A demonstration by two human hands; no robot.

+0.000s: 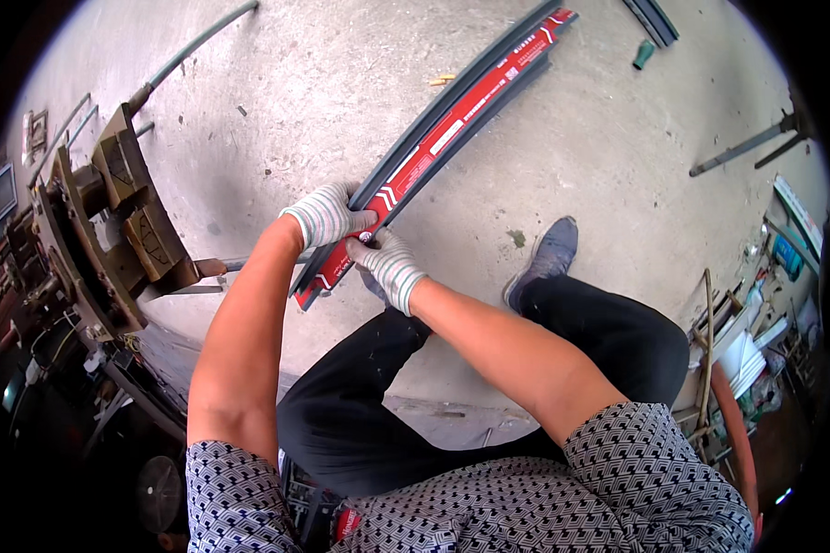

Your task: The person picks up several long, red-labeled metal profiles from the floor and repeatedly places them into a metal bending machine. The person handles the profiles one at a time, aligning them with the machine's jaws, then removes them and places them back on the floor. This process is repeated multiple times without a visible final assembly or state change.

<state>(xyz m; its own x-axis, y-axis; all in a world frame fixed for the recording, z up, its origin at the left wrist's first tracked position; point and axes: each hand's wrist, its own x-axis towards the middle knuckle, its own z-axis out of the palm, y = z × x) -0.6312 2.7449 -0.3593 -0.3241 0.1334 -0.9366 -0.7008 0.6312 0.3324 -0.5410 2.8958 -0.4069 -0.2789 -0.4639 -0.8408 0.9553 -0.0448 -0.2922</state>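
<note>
A long dark grey rail with a red printed strip along its middle slants from the far centre down toward my feet. My left hand, in a white striped knit glove, is closed around its left edge near the lower end, the thumb on top. Just below it, my right hand in a matching glove grips the right edge, fingertips pressed on the strip. Beside those fingertips shows a small round pale spot that I cannot make out. The fingers under the rail are hidden.
At left stands a heavy brown metal machine with rods sticking out. Far right on the concrete floor lie another dark rail and a green cylinder. A metal-legged stand and piled scrap line the right side.
</note>
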